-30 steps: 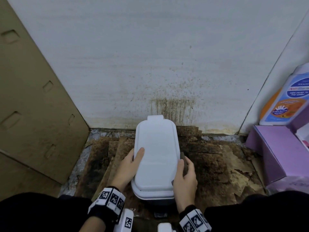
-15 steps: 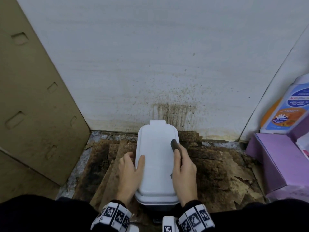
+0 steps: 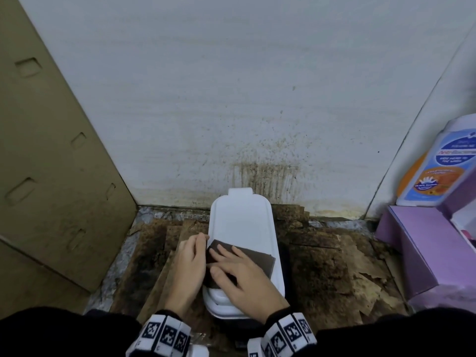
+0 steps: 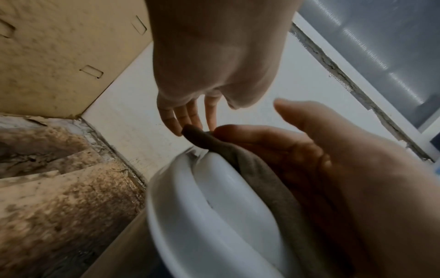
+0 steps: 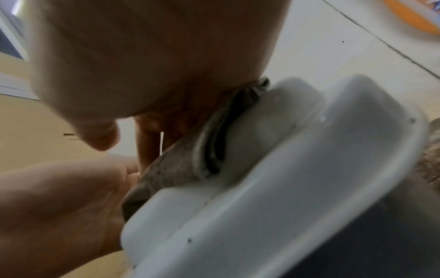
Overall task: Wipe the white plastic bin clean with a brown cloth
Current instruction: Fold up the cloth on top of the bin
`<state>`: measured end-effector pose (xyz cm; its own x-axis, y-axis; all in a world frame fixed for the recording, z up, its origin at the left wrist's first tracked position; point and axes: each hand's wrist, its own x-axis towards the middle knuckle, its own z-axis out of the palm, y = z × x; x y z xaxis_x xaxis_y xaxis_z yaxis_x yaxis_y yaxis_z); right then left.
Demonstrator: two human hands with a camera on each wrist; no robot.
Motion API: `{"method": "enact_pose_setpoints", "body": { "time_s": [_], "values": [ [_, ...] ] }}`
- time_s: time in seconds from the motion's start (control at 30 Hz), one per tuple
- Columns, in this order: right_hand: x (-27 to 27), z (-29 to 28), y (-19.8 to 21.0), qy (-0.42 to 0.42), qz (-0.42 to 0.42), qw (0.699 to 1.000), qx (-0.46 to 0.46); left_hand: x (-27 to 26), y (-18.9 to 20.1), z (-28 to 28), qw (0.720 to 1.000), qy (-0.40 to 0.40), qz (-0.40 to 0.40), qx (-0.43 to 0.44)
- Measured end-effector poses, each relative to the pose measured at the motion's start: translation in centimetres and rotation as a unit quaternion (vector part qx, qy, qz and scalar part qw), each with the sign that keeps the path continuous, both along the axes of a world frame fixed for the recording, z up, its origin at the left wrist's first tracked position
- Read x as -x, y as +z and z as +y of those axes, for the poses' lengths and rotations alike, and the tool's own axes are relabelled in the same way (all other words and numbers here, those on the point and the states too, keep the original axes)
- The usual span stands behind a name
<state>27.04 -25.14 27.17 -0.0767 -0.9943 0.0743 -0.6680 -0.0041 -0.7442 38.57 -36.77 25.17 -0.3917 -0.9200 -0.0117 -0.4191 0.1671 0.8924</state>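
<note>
The white plastic bin (image 3: pixel 242 222) stands on the floor against the stained wall, its lid closed. A dark brown cloth (image 3: pixel 253 257) lies spread across the near half of the lid. My right hand (image 3: pixel 222 257) lies flat on the cloth, fingers straight and pointing left. My left hand (image 3: pixel 199 244) rests against the bin's left side, its fingers straight at the cloth's left edge. In the left wrist view the left fingers (image 4: pixel 188 117) touch a corner of the cloth (image 4: pixel 250 165). The right wrist view shows the cloth (image 5: pixel 188 161) folded between my palm and the bin's lid (image 5: pixel 273 150).
A cardboard panel (image 3: pixel 51 163) leans on the left. A purple box (image 3: pixel 422 243) and a soap bottle (image 3: pixel 443 163) stand on the right. Stained, peeling cardboard (image 3: pixel 334 266) covers the floor around the bin.
My right hand has brought the cloth from the bin's right side onto the lid and flattened over it. My left hand has stayed at the bin's left side, now touching the cloth.
</note>
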Motion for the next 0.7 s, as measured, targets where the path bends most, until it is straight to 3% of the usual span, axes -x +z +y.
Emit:
{"method": "enact_pose_setpoints", "body": {
  "time_s": [0.13, 0.27, 0.43, 0.57, 0.7],
  "values": [
    [0.4, 0.7, -0.7, -0.080, -0.043, 0.994, 0.059, -0.2, 0.2, 0.4, 0.999, -0.035, -0.011, -0.017],
    [0.4, 1.7, -1.5, -0.200, 0.018, 0.972, 0.125, -0.6, 0.8, 0.9, 0.998, -0.045, -0.047, -0.025],
    [1.4, 2.6, -2.0, -0.251, 0.074, 0.964, 0.044, -0.6, 0.5, 0.4, 0.991, -0.052, -0.122, -0.018],
    [2.6, 3.0, -2.0, -0.261, 0.061, 0.963, 0.034, -0.3, 0.9, 0.3, 0.989, -0.099, -0.103, 0.027],
    [3.0, 3.1, -2.0, -0.255, 0.053, 0.965, 0.032, -0.2, 2.4, 1.3, 0.988, -0.149, -0.003, 0.036]
  ]
}}
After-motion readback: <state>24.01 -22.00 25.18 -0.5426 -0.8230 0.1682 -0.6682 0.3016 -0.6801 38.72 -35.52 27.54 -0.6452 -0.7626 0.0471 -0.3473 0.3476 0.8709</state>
